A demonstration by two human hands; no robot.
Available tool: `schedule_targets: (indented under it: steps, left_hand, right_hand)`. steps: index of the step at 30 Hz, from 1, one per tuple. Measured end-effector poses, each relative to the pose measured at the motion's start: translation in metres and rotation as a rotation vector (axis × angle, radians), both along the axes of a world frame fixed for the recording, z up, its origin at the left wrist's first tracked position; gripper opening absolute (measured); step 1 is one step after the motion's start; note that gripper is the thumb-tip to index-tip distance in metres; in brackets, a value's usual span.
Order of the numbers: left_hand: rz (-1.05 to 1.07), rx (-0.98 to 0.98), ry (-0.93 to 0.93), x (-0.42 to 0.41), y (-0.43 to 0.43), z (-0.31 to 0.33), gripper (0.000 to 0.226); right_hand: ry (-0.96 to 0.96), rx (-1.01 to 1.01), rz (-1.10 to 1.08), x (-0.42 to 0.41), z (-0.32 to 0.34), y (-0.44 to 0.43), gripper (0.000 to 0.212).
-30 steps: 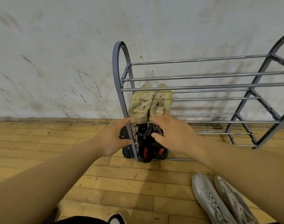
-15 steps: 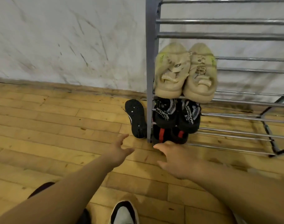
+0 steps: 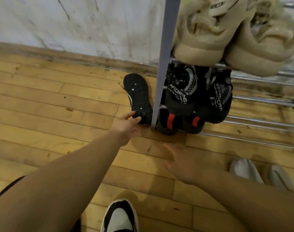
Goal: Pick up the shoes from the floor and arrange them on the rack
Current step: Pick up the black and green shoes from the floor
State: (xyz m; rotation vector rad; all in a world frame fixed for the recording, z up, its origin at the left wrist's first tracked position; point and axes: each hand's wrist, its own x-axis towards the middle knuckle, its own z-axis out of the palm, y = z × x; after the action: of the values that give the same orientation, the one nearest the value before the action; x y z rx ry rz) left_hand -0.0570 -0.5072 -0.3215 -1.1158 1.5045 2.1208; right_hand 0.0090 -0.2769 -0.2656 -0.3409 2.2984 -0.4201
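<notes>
A black shoe (image 3: 138,94) lies on its side on the wooden floor, sole toward me, just left of the grey rack post (image 3: 164,64). My left hand (image 3: 126,125) touches its near end with thumb and fingertips, fingers spread. My right hand (image 3: 184,163) hovers open and blurred above the floor in front of the rack. On the rack, a beige pair (image 3: 226,34) rests on an upper shelf, a black patterned pair (image 3: 198,92) sits below it, and a black pair with red marks (image 3: 179,123) is at the bottom.
A grey pair of shoes (image 3: 260,173) lies on the floor at the lower right. A black-and-white shoe (image 3: 120,216) shows at the bottom edge. The white wall and skirting board run behind the rack. Bare rack bars (image 3: 263,121) extend right.
The view has dropped and closed in on the rack's lower left. My left hand has reached forward to the black shoe's near end; my right hand has drawn back and to the right.
</notes>
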Motion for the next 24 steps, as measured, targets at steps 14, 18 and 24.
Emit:
schedule_targets:
  steps: [14, 18, 24]
  left_hand:
    - [-0.217, -0.582, 0.212, 0.028, -0.003, 0.029, 0.042]
    - [-0.629, -1.299, 0.405, 0.122, -0.021, 0.040, 0.032]
    - [-0.774, -0.987, 0.190, 0.209, -0.023, 0.025, 0.058]
  right_hand:
    - [-0.014, -0.122, -0.112, 0.003, 0.009, -0.002, 0.065]
    - [-0.077, -0.220, -0.188, 0.016, 0.003, -0.008, 0.066]
    - [-0.143, -0.209, -0.215, 0.030, -0.015, -0.018, 0.072]
